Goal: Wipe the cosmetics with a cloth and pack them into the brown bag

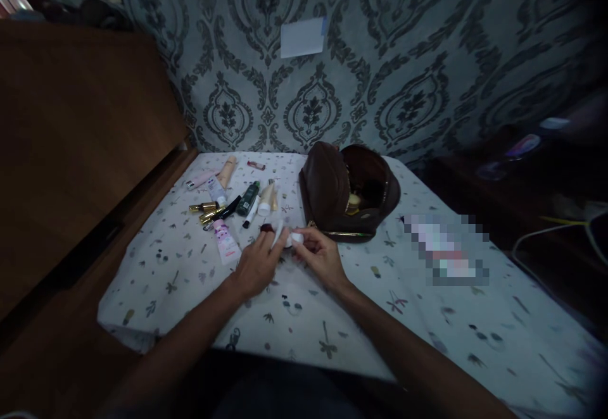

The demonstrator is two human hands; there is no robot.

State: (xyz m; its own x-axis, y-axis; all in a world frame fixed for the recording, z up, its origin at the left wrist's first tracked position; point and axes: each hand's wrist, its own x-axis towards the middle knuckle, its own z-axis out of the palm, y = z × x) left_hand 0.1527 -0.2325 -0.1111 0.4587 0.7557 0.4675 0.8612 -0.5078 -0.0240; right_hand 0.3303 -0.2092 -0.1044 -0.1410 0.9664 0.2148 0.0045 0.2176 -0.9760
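Note:
Over the middle of the patterned cloth, my left hand [256, 264] and my right hand [323, 257] meet at a small white item [297, 238], perhaps a tube or a capped container. The right thumb and fingers pinch its right end, while the left fingers close on its left side and hide part of it. A dark red round thing [266, 228] shows just beyond the left fingertips; whether they touch it I cannot tell. Left of my left hand lies a pink and white tube [226, 242]. Behind my right hand stands a brown cosmetic bag [325, 185], unzipped, with items inside.
Beyond my hands lie a dark green bottle [248, 198], a cream tube [266, 199], gold-capped items [212, 215] and a peach tube [227, 171]. A blurred-out item [441, 248] rests at right. A wooden cabinet [85, 153] borders the left; patterned wallpaper rises behind.

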